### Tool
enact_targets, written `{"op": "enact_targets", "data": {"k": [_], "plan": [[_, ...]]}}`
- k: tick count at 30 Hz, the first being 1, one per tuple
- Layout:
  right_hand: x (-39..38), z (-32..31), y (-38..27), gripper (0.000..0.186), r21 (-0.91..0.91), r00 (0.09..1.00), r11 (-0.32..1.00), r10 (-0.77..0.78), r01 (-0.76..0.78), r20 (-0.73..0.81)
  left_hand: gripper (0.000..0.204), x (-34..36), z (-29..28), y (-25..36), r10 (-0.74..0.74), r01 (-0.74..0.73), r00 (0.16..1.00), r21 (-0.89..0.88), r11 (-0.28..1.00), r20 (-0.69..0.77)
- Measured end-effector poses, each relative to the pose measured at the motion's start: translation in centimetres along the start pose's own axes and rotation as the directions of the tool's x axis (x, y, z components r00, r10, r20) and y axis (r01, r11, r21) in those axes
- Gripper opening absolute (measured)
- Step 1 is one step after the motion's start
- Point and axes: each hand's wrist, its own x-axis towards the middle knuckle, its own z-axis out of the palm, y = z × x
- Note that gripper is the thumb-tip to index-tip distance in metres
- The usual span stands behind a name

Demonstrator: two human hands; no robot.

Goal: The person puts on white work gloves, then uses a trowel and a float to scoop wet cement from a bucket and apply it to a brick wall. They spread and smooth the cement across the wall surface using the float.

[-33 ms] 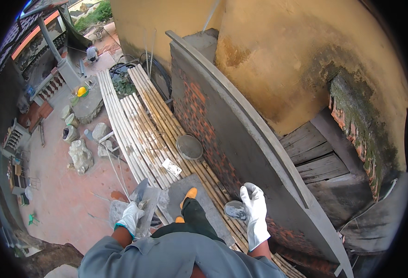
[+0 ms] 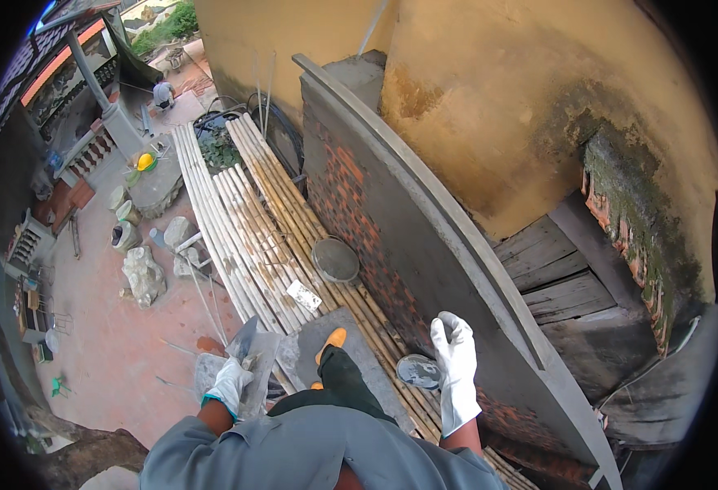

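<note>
My left hand (image 2: 228,384), in a white glove with a teal cuff, is closed round the handle of a trowel (image 2: 243,333) beside a grey flat board (image 2: 265,355) at the lower left. My right hand (image 2: 457,376), also gloved, is raised with loosely bent fingers apart and nothing visible in them. Just left of it, a small bucket of grey mix (image 2: 417,370) stands on bamboo poles. A larger round basin (image 2: 334,260) and a white block (image 2: 303,296) lie farther along the poles. My orange boots (image 2: 334,339) are on a grey platform (image 2: 359,367).
A rendered wall with exposed brick (image 2: 342,196) runs along the right, before a yellow building (image 2: 489,98). The pale bamboo platform (image 2: 212,212) overlooks a courtyard (image 2: 106,343) with stone pieces (image 2: 142,278) and a table bearing a yellow helmet (image 2: 145,161). A person (image 2: 163,95) crouches in the distance.
My right hand has shifted a little to the right and upward. My left hand and its trowel look almost unmoved.
</note>
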Motion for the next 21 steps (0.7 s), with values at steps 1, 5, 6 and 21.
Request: {"op": "enact_targets", "data": {"k": [1, 5, 6, 21], "plan": [[3.2, 0.0, -1.8, 0.034, -0.038, 0.988, 0.990, -0.138, 0.135, -0.071, 0.063, 1.3, -0.7, -0.5, -0.004, 0.003, 1.000, -0.025, 1.000, -0.018], [13.4, 0.2, -5.0, 0.035, -0.301, 0.845, 0.865, -0.477, 0.401, -0.243, 0.055, 3.1, -1.9, -3.4, -0.080, 0.074, 0.996, -0.110, 0.991, -0.048], [16.1, 0.5, -5.4, 0.035, -0.347, 0.817, 0.832, -0.524, 0.432, -0.239, 0.053, 3.2, -2.5, -3.5, -0.110, 0.106, 0.994, -0.133, 0.985, -0.026], [34.6, 13.3, -9.5, 0.052, -0.567, 0.828, 0.688, -0.560, 0.452, -0.019, 0.054, 4.2, -10.9, 5.3, -0.157, 0.076, 0.973, -0.401, 0.913, -0.172]]}}
